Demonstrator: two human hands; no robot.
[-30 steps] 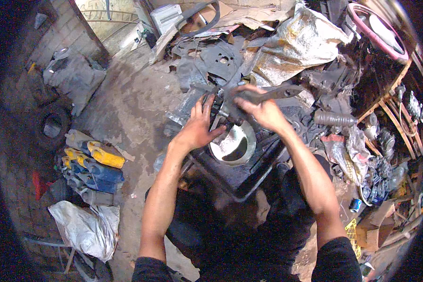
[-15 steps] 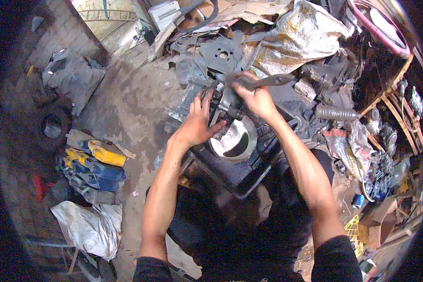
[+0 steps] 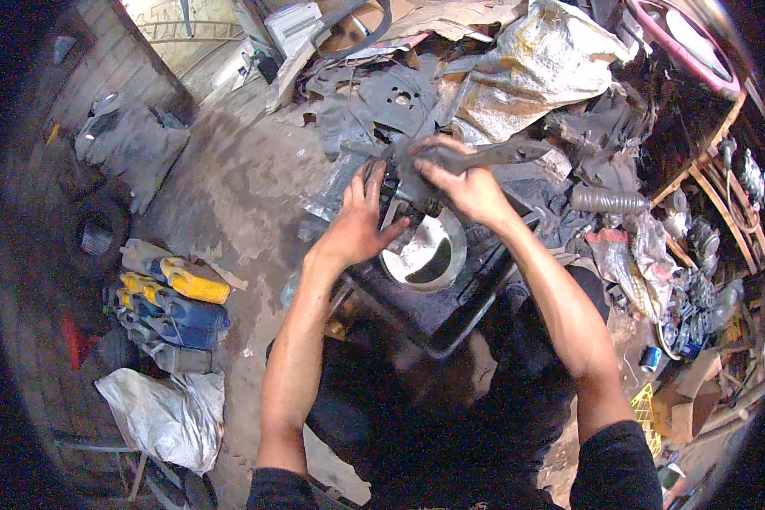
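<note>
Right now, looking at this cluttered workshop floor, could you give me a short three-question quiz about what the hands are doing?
1. True or false: the right hand grips a long dark metal tool.
2. What does the left hand rest on: A) a yellow jug, B) a dark greasy metal part, C) a white sack?
3. Which shiny round thing sits in the black plastic tray below the hands?

Key: 1 true; 2 B; 3 a round silver metal bowl.
</note>
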